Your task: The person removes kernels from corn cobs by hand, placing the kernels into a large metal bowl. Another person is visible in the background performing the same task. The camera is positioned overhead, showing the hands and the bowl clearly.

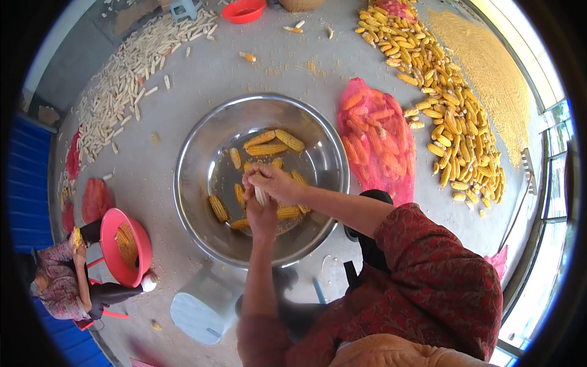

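Observation:
Both hands meet above a large stainless steel basin [185, 220] that holds several ears of yellow corn [267, 149]. My left hand [261, 215] grips a pale corn cob [261, 196], mostly stripped where it shows. Pressed against the top of that cob is my right hand [275, 183], its fingers curled and partly hiding it. One ear of corn [218, 208] lies apart at the basin's left side, and loose kernels are scattered on the bottom.
Right of the basin lies a pink mesh bag of corn [378, 137], beside a long corn pile [454, 124]. Stripped cobs [119, 87] are heaped upper left. A seated person [62, 282] has a pink tub [146, 243]. A light blue stool [197, 319] stands below the basin.

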Available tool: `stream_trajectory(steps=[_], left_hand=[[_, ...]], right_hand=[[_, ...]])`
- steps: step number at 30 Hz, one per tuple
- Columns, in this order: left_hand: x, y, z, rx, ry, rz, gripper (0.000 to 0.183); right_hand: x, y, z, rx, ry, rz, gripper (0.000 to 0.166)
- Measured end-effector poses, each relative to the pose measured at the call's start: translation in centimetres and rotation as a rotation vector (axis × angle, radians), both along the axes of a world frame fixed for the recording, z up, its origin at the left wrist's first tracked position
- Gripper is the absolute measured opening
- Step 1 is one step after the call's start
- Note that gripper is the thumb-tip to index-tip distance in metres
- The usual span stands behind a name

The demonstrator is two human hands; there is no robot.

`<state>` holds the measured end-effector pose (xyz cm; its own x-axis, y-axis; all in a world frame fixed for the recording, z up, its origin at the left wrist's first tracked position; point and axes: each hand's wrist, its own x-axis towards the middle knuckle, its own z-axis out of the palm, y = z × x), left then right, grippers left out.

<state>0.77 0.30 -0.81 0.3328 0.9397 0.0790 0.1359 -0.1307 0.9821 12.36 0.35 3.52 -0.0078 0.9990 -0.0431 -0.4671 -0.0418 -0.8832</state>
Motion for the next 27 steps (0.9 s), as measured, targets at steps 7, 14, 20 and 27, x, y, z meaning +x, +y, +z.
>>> stream_trajectory(steps=[7, 14, 20, 27], left_hand=[[-0.9, 0.1, 1.5, -0.517, -0.105, -0.063, 0.024], [-0.2, -0.5, 3.6, -0.643, -0.242, -0.052, 0.010], [-0.5, -0.3, 4.4, -0.711, -0.337, -0.064, 0.012], [-1.3, 0.0, 4.0, -0.557, -0.164, -0.106, 0.014]], right_hand=[[0.6, 0.6, 0.3, 0.087, 0.016, 0.089, 0.024], [0.3, 0.1, -0.1, -0.060, 0.112, 0.040, 0.025], [1.6, 0.6, 1.4, -0.064, 0.322, 0.210, 0.039], [2.6, 1.0, 0.6, 0.032, -0.222, 0.156, 0.041]])
